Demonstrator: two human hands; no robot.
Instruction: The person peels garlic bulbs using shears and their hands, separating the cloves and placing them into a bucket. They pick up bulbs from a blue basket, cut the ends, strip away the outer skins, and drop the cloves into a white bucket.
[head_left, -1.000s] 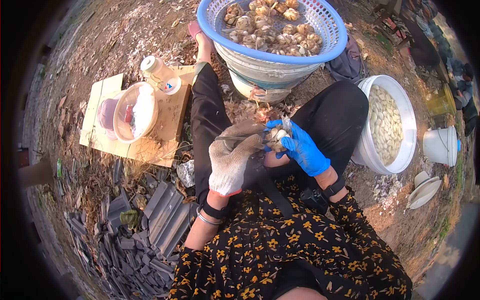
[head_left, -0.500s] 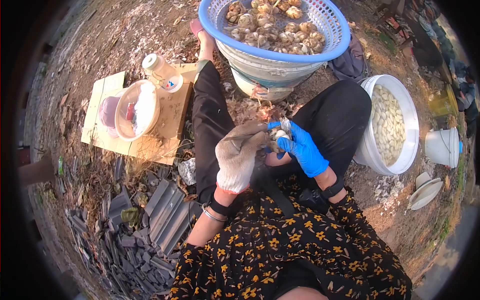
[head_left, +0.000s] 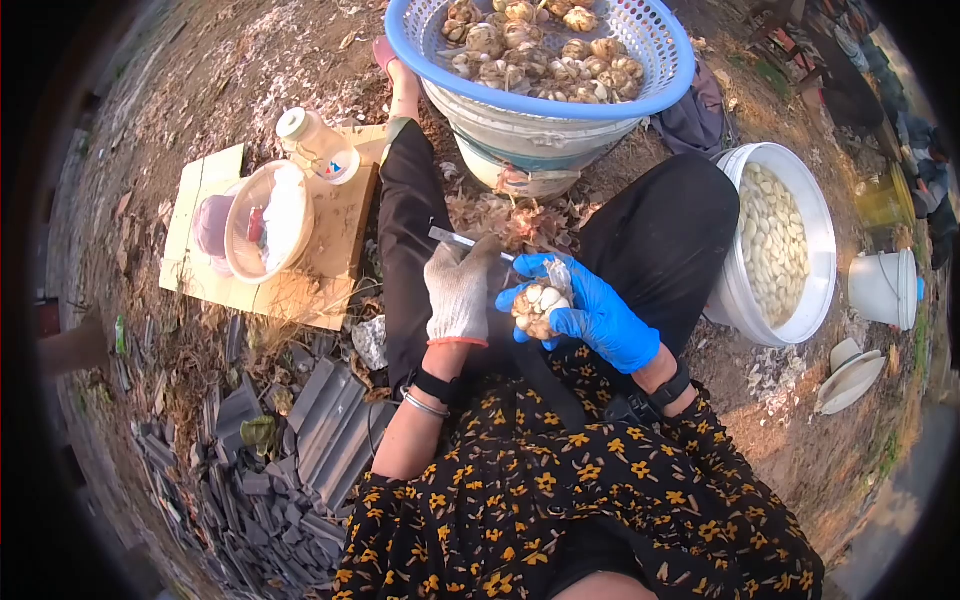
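Note:
My left hand (head_left: 458, 295), in a beige knit glove, is closed around a small metal knife (head_left: 450, 237) whose flat squared end sticks out past the fingers. In my blue-gloved right hand (head_left: 605, 315) sits a garlic bulb (head_left: 540, 308), with its pale cloves partly bared and papery skin hanging at the top. The two hands are close together above my lap but apart. In front of my knees, a blue plastic basket (head_left: 540, 100) of unpeeled garlic bulbs rests on a bucket (head_left: 520, 150).
A white bucket (head_left: 828, 250) of peeled cloves stands by my right knee, with a lidded pail (head_left: 883, 290) beyond. Left are cardboard (head_left: 335, 290), a plastic jar (head_left: 318, 150) and a small basket (head_left: 233, 240). Broken roof tiles (head_left: 330, 430) lie lower left; garlic skins litter the ground.
My left hand has drawn away leftward from the garlic, and the knife now shows in it. My right hand has turned the bulb so its bared cloves face up.

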